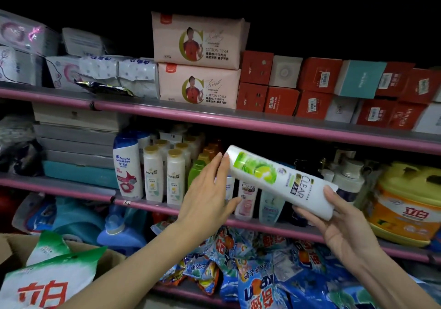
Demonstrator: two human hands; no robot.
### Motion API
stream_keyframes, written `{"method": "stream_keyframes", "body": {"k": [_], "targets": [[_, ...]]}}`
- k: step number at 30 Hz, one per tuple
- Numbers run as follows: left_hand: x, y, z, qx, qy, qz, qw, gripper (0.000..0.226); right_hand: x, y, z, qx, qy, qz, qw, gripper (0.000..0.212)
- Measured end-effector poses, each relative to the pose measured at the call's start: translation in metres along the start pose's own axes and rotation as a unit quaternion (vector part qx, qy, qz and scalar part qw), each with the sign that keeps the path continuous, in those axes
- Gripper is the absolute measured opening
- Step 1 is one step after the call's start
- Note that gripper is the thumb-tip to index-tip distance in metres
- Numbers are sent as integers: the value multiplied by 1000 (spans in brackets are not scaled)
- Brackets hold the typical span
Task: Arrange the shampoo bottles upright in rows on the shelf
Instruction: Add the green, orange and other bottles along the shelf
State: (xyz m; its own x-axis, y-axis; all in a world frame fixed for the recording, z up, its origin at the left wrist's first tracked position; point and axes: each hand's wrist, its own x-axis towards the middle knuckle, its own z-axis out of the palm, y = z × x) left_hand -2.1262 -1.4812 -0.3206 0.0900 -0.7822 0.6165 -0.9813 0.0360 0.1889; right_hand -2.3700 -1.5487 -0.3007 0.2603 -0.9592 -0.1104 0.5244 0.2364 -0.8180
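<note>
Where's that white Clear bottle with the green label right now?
In the head view, the Clear bottle is tilted in mid-air before the middle shelf, right of the Pantene bottles; the right hand grips its lower end, the left hand touches its top.

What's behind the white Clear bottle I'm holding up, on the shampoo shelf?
Behind the tilted Clear bottle stand a pink Clear bottle and a pale blue bottle. Only their lower parts show; their caps, and whatever stands behind them, are covered.

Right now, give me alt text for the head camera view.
Right hand grips a tilted white Clear shampoo bottle before a pink shelf; left hand's fingers touch its far end. Pantene bottles stand upright left of it.
</note>
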Motion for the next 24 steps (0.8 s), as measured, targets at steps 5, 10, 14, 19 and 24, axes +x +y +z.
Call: {"method": "stream_keyframes", "body": {"k": [5, 10, 14, 19, 24], "targets": [[17, 13, 21, 10, -49, 6, 999, 86, 11, -2, 21, 95, 48, -19, 994, 26], [41, 19, 38, 71, -140, 47, 987, 76, 28, -11, 42, 84, 78, -59, 992, 21], [54, 21, 46, 117, -175, 60, 976, 73, 44, -19, 58, 14, 88, -89, 992, 16], [53, 16, 53, 146, -189, 61, 969, 70, 63, -20, 77, -57, 115, -112, 985, 14], [53, 11, 56, 117, -162, 67, 978, 67, 82, -5, 92, -117, 129, -123, 977, 13]]}}
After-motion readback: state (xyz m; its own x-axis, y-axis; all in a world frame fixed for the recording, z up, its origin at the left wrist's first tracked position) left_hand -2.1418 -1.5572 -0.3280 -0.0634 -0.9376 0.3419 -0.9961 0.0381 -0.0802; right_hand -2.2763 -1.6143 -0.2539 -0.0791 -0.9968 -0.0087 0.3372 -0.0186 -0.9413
